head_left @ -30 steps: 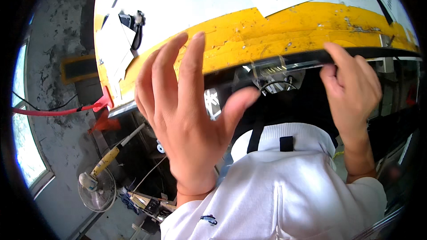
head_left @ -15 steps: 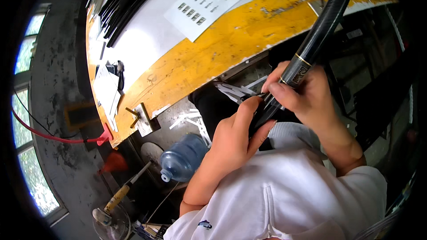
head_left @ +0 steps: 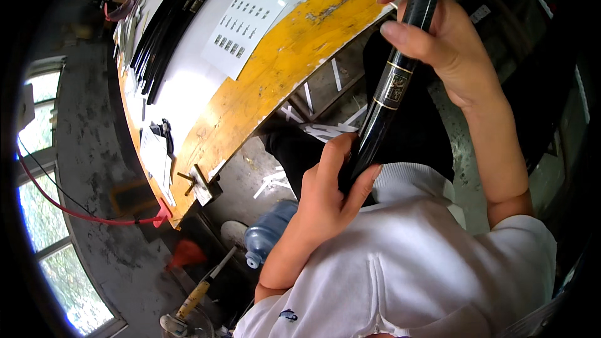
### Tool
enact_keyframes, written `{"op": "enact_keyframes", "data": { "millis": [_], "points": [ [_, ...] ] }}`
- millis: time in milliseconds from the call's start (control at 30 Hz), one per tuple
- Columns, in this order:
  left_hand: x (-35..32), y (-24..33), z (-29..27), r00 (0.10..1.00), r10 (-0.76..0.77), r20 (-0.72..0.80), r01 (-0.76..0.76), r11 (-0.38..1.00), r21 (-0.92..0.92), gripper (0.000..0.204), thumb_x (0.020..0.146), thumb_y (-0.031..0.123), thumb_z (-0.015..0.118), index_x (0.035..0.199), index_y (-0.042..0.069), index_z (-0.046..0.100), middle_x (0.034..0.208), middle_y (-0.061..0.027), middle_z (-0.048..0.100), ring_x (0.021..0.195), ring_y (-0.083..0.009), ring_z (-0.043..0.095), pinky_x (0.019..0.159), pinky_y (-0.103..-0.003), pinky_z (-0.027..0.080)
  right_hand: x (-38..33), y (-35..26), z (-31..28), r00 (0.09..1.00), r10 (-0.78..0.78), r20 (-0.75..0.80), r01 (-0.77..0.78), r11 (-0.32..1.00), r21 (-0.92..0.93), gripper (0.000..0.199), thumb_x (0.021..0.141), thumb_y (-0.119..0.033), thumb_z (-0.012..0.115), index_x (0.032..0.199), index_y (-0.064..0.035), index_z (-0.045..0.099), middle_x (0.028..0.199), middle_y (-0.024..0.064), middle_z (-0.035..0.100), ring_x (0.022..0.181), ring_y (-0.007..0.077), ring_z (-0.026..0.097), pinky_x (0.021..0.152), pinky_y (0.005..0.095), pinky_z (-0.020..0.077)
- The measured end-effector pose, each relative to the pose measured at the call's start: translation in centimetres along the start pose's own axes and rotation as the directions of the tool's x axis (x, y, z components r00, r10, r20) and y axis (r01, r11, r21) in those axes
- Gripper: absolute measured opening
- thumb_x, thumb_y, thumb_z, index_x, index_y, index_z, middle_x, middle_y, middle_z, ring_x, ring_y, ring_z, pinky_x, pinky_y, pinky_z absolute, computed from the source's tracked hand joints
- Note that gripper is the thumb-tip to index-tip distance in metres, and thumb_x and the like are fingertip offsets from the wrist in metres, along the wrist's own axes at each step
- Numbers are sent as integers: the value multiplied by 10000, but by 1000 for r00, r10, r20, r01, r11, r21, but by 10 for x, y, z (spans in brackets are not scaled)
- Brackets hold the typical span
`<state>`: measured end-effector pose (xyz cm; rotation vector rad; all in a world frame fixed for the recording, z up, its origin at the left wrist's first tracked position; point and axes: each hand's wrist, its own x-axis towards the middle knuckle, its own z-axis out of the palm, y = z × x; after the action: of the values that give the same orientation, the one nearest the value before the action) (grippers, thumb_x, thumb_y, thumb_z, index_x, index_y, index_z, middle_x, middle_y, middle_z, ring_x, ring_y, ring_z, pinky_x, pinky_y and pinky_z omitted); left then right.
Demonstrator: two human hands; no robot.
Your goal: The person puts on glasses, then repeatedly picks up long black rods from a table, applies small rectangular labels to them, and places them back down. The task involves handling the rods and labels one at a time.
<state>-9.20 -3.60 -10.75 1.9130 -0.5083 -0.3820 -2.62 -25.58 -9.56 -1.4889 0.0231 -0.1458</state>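
A glossy black fishing rod (head_left: pixel 375 126) slants up and away from my lap, with thin gold bands on either side of a gold-marked label (head_left: pixel 395 84). Its near end sits in my left hand (head_left: pixel 328 191), whose fingers and thumb are closed round it. Farther up, beyond the label, my right hand (head_left: pixel 447 44) loosely grips the shaft; the thumb lies across the near side and the index finger sticks out, while the other fingers are partly hidden. On the table, a white sheet of small dark and gold labels (head_left: pixel 241 31) lies left of the rod.
Several black rods (head_left: pixel 178 22) lie at the far left of the yellow-edged table (head_left: pixel 275 72). A metal clamp (head_left: pixel 199 184) is at its near corner, beside a red hose (head_left: pixel 94 216). Below are a blue water bottle (head_left: pixel 272 228), paper strips (head_left: pixel 322 130) and a fan (head_left: pixel 188 313).
My right hand has slid up the rod, away from my left hand, uncovering the label and the second gold band. The rod stands more upright, and the view has shifted.
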Motion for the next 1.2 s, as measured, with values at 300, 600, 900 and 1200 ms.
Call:
{"op": "enact_keyframes", "data": {
  "millis": [300,600,900,1200],
  "points": [
    [40,18,21,979,102,178,-123,987,108,574,829,156,762,1291,-30,477,1138,-176,633,911,-285,652,808,-352,517,-45,28,-40,968,48,-247,-64,997,-54,288,789,-169,762,960,-62,556,779,-26,546,730,65,539,649,248,443],
    [61,8,36,960,112,257,-203,910,360,325,844,58,662,1152,-15,591,1158,-189,610,1085,-376,570,947,-412,456,-131,56,-329,503,-219,-836,-565,649,-510,519,799,-252,706,1218,33,597,1063,182,688,962,268,668,836,362,502],
    [70,16,53,952,96,290,-223,868,444,288,830,75,678,1103,10,616,1134,-151,626,1071,-354,573,931,-409,455,-143,100,-385,330,-151,-932,-926,142,-351,601,817,-377,694,1306,-53,570,1093,226,680,1024,379,655,841,474,541],
    [76,12,57,946,102,309,-246,847,472,302,834,88,679,1117,15,605,1120,-145,634,1057,-351,577,926,-414,458,-128,102,-412,293,-138,-946,-951,64,-304,588,846,-403,672,1327,-84,561,1102,200,685,1018,373,661,843,482,548]
  ]
}}
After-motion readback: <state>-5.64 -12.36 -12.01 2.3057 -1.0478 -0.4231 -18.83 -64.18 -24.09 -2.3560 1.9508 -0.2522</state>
